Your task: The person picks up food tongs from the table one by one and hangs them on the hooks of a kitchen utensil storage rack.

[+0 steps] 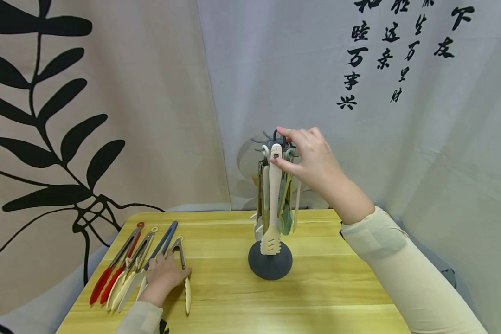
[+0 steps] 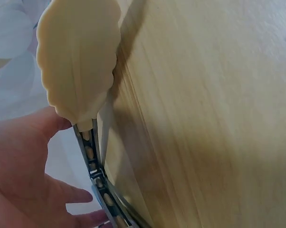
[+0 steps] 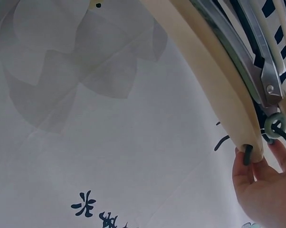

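My right hand pinches the top of a cream pasta server on the utensil rack. The server hangs upright, toothed head down, in front of other utensils. A dark rack hook passes through the hole in its handle, with my fingertips beside it. My left hand grips a pair of cream tongs on the table, thumb on one arm and fingers toward the other. In the left wrist view, the thumb lies just below the scalloped cream tip.
Red tongs, more cream tongs and blue-handled tongs lie side by side left of my left hand. The rack's round dark base stands on the wooden table. Green-handled metal tongs hang beside the server. A curtain hangs behind.
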{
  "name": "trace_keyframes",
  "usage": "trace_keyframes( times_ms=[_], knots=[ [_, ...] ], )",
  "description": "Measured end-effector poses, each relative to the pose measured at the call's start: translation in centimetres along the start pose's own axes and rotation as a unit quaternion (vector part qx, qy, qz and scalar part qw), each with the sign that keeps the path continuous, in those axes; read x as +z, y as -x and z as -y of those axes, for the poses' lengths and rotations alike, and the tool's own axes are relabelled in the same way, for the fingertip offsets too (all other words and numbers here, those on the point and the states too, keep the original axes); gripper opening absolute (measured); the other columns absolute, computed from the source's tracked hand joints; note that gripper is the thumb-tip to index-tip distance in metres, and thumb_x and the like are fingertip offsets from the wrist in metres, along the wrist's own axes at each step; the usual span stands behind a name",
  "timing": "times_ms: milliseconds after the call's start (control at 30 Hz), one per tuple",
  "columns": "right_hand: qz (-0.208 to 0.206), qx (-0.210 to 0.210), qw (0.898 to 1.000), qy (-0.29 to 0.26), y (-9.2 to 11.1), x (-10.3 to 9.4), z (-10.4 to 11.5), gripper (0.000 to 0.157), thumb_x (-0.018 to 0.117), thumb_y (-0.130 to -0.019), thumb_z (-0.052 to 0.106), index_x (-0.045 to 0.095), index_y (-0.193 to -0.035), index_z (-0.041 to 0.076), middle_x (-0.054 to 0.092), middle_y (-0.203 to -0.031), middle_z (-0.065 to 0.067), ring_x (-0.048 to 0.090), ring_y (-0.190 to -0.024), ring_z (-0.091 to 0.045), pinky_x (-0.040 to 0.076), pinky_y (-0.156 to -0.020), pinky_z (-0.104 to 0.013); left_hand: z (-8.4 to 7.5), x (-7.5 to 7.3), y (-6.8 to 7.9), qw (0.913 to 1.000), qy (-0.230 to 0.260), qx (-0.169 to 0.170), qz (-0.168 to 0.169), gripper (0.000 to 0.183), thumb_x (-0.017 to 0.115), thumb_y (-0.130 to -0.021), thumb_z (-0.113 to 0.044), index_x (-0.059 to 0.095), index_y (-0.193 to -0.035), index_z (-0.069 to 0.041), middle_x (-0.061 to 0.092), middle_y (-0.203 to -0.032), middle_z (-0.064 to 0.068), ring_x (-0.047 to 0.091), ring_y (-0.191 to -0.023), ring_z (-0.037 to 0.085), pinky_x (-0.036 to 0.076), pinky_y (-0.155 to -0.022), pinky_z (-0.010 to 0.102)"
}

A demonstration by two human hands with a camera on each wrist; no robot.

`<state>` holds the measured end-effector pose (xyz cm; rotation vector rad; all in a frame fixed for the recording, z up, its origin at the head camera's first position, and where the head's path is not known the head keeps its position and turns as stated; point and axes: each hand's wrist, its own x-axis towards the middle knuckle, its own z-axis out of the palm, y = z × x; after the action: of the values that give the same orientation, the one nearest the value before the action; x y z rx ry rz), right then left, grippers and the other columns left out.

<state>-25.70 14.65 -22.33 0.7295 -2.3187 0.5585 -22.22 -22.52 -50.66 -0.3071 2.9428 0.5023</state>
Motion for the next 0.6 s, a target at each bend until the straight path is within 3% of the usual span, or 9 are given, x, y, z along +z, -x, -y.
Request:
trace_keyframes(
  times_ms=[200, 400, 600],
  knots=[
    [0.000, 0.000, 1.000, 0.001, -0.06, 0.04, 0.00, 0.065, 0.071, -0.081, 0.045, 0.051, -0.136, 0.017, 0.062, -0.120, -0.005, 0.046, -0.097, -0.023, 0.040, -0.083, -0.039, -0.03, -0.11, -0.01, 0.9999, -0.008, -0.009, 0.009, 0.099, 0.063, -0.082, -0.051, 0.020, -0.143, 0.014, 0.023, -0.134, 0.045, 0.024, -0.122, 0.062, 0.029, -0.094, 0.069],
    [0.002, 0.002, 1.000, 0.002, -0.12, 0.03, 0.05, 0.065, 0.072, -0.080, 0.045, 0.052, -0.136, 0.017, 0.063, -0.118, -0.005, 0.046, -0.096, -0.023, 0.039, -0.084, -0.039, -0.07, -0.35, -0.09, 0.9993, -0.028, -0.009, 0.023, 0.110, 0.067, -0.075, -0.058, 0.022, -0.142, 0.015, 0.026, -0.133, 0.044, 0.029, -0.118, 0.059, 0.035, -0.090, 0.066],
    [0.003, 0.004, 1.000, -0.002, -0.15, 0.01, 0.19, 0.064, 0.072, -0.081, 0.043, 0.052, -0.136, 0.017, 0.063, -0.116, -0.006, 0.046, -0.097, -0.024, 0.039, -0.084, -0.039, 0.10, -0.03, -0.65, 0.9991, -0.036, -0.013, 0.016, 0.106, 0.070, -0.073, -0.054, 0.025, -0.142, 0.014, 0.031, -0.129, 0.043, 0.035, -0.112, 0.056, 0.042, -0.082, 0.062]
  ],
)
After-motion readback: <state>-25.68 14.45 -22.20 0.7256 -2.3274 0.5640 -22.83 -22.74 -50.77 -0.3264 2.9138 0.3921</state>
